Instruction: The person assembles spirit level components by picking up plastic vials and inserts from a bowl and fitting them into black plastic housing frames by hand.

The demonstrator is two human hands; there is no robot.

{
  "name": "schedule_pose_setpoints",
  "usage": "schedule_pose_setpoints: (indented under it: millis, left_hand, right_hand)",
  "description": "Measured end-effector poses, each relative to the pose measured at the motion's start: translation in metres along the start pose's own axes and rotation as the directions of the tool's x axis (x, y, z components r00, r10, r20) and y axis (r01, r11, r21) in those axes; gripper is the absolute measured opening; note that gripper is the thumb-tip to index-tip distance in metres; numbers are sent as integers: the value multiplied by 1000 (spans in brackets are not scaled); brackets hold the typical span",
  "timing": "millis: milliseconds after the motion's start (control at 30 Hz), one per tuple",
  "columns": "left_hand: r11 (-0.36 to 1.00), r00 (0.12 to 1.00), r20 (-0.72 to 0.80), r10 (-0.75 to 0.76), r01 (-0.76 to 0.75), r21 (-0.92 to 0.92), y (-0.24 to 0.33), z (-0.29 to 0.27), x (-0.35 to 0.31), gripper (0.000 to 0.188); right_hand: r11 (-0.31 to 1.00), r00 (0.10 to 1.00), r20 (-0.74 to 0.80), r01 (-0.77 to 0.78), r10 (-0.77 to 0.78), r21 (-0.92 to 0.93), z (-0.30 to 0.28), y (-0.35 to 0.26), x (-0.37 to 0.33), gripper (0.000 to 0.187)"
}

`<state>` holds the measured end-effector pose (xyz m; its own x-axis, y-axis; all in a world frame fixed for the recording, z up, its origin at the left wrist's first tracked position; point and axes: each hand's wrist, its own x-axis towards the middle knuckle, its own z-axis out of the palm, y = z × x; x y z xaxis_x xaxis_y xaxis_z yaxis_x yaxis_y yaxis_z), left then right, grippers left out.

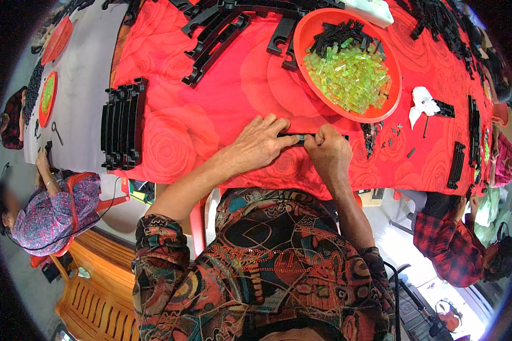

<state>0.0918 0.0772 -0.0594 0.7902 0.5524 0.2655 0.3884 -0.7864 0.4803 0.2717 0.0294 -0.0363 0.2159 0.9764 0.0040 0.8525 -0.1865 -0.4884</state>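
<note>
I have both hands together over the near part of the worktop, which is spread with a red, rose-patterned cloth. Between them is a slim black strip, lying roughly crosswise in front of me, close to the cloth; my hands cover much of it. My left hand is closed down on the strip's left part, the thumb reaching along it toward the other hand and the fingers bent over its far side. My right hand is curled nearly into a fist just beside, gripping the strip with the thumb and bent fingers. Beyond my right hand stands an orange-red bowl, with clear yellow-green pieces on the near side and small black pieces heaped at the back. Little black bits lie scattered on the cloth to the right, near a crumpled white tissue. To my left, a row of curved black bars sits side by side by the cloth's edge, and more long black bars lie at the far side.
</note>
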Motion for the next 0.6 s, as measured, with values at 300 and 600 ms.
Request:
schedule_pose_setpoints:
  millis: [300, 600]
  left_hand:
    - [998, 999, 29, 36, -34, -48, -3, -4, 7, 27]
    - [988, 966, -231, 114, -134, -75, -11, 8, -4, 23]
  right_hand:
    - [997, 998, -21, 62, -62, 37, 0, 1, 1, 24]
    - [997, 997, 72, -36, 31, 62, -5, -4, 4, 27]
